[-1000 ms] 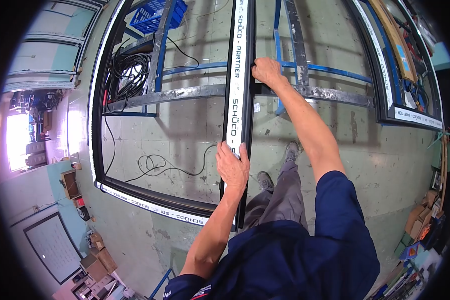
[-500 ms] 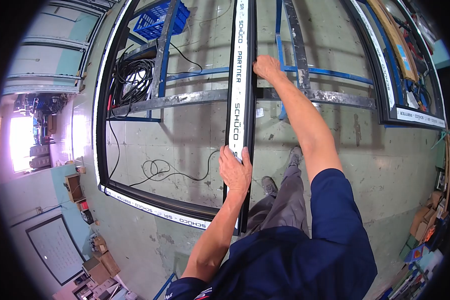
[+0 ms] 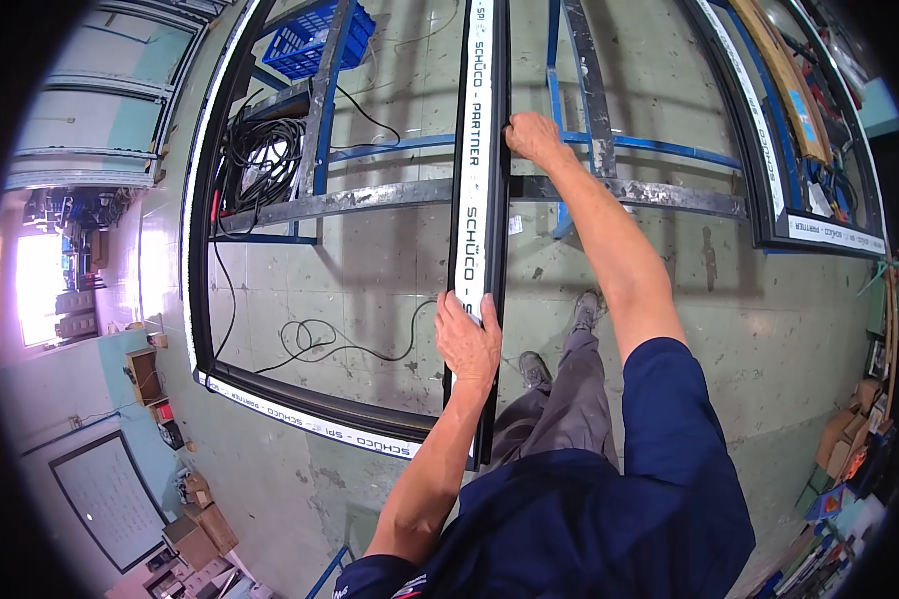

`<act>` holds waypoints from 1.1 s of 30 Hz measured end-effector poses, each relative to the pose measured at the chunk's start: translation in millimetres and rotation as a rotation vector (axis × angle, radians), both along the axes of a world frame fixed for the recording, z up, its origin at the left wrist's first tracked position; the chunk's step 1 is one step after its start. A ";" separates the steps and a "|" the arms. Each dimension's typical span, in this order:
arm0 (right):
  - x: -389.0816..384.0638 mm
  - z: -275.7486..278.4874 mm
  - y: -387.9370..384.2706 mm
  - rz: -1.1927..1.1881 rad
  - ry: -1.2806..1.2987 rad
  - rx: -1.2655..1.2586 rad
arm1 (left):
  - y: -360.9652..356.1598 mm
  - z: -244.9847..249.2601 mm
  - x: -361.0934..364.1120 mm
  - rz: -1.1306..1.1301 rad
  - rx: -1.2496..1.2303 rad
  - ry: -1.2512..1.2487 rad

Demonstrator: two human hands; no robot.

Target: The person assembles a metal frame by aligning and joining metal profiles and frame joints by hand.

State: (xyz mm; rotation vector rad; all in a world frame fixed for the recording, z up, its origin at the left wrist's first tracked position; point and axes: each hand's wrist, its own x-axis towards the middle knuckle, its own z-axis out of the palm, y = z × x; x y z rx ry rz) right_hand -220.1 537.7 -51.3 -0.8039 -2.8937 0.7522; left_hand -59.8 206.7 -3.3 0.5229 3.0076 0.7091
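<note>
A large dark window frame (image 3: 476, 220) with white printed SCHÜCO protective tape runs lengthwise in front of me, lying on a metal stand. My left hand (image 3: 468, 341) is clasped over its near right-hand bar, thumb on one side and fingers on the other. Farther along the same bar, my right hand (image 3: 535, 137) is closed against the outer right edge. Its fingertips are hidden, so whatever they pinch there cannot be made out.
Blue and worn black stand rails (image 3: 370, 197) support the frame. A coiled black cable (image 3: 265, 155) and a blue crate (image 3: 320, 40) are at far left. Another taped frame (image 3: 827, 232) lies at right. A loose cable (image 3: 355, 346) trails on the floor.
The view has shifted very slightly. Both hands keep practically the same places on the window frame.
</note>
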 end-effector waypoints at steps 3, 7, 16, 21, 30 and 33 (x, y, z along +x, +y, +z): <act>24.2 7.7 -18.3 -0.059 0.087 -0.031 | -0.8 -2.2 -0.1 -0.002 -0.001 0.007; 78.1 11.6 -73.7 -0.084 0.041 -0.151 | 0.1 2.1 -0.6 0.013 0.016 -0.070; 96.3 7.8 -94.1 -0.072 0.016 -0.203 | -1.3 -2.7 -0.5 0.008 0.004 -0.047; 94.5 0.5 -100.5 -0.048 0.077 -0.112 | -0.6 -0.4 -0.4 0.011 0.003 -0.059; 124.5 -7.6 -126.3 -0.027 0.119 -0.164 | -1.0 -2.4 -0.5 0.008 0.014 -0.043; 141.9 -4.7 -145.7 -0.050 0.098 -0.214 | -1.8 -2.6 0.5 0.011 0.013 -0.057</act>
